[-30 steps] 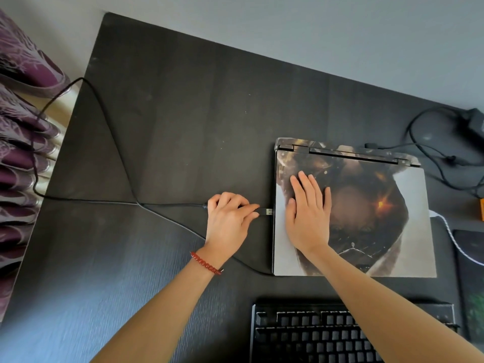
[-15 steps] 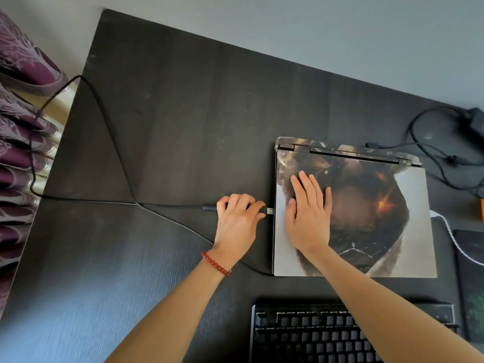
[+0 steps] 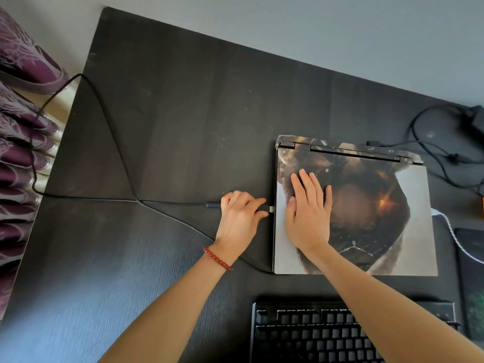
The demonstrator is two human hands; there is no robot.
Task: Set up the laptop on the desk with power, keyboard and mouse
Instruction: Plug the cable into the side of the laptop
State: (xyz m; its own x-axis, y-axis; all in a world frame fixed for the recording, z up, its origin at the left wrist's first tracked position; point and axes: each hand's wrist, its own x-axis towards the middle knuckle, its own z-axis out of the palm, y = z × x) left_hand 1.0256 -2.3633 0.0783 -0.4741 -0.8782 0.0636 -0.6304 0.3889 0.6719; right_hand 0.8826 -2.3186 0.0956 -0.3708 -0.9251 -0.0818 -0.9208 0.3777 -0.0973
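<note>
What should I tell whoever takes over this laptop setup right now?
Left hand pinches a USB plug right at the left edge of the closed laptop; whether it is seated I can't tell. Right hand presses flat on the lid. A second cable reaches the laptop's front-left corner. Keyboard sits in front. Left: seat the plug, open the lid; no mouse in view.

Your widest free room is the bare desk (image 3: 196, 106) left of and behind the laptop (image 3: 366, 218). Two black cables (image 3: 125, 169) cross it. The keyboard (image 3: 327, 334) obstructs the near side; tangled cords (image 3: 432, 158) obstruct the right.
</note>
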